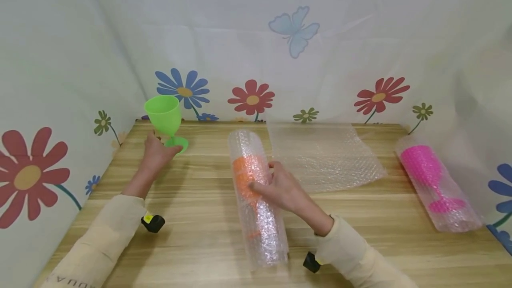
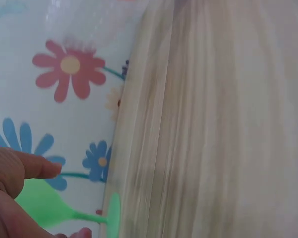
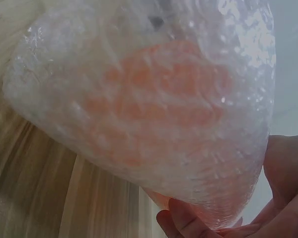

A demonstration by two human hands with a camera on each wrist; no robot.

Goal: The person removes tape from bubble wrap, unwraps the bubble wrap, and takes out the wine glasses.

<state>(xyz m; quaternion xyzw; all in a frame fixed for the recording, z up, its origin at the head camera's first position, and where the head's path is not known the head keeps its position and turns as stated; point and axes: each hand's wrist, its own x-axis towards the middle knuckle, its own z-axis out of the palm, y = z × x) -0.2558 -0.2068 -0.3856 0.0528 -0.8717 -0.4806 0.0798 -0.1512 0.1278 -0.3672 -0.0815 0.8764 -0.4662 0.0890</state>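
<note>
A green plastic goblet (image 1: 163, 112) stands upright at the back left of the table. My left hand (image 1: 157, 151) is at its foot, thumb and fingers spread to either side. The left wrist view has the goblet (image 2: 44, 206) partly behind that hand (image 2: 15, 191), with the index finger extended. In the middle, my right hand (image 1: 282, 188) grips a bubble-wrapped roll (image 1: 269, 230) by its right side. An orange goblet (image 1: 245, 174) shows through the plastic. Close up in the right wrist view, the wrap (image 3: 154, 109) blurs the orange shape, and fingers (image 3: 188, 220) curl under it.
A flat sheet of bubble wrap (image 1: 324, 159) lies at the back, right of centre. Near the right edge lies a pink goblet (image 1: 424, 163) rolled in bubble wrap. Flower-printed cloth (image 1: 224, 48) borders the wooden table (image 1: 192, 234) behind and at both sides.
</note>
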